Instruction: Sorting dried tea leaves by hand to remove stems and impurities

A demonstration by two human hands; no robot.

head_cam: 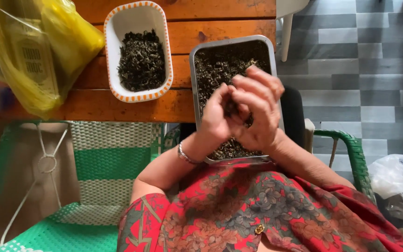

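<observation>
A metal rectangular tray (195,70) full of dark dried leaves rests partly on the wooden table's edge and partly on my lap. Both hands hover over its middle, pressed together. My left hand (217,116), with a silver bracelet at the wrist, and my right hand (257,105) pinch a small clump of the dark leaves (233,108) between their fingers. A white oval dish with an orange-dashed rim (113,56) holds a smaller heap of the same dark leaves (141,60) to the left of the tray.
A yellow plastic bag (33,51) with a packet inside lies on the wooden table (131,107) at the far left. A green and white woven chair (108,158) stands below it. A clear plastic bag (397,179) sits at the right on a grey tiled floor.
</observation>
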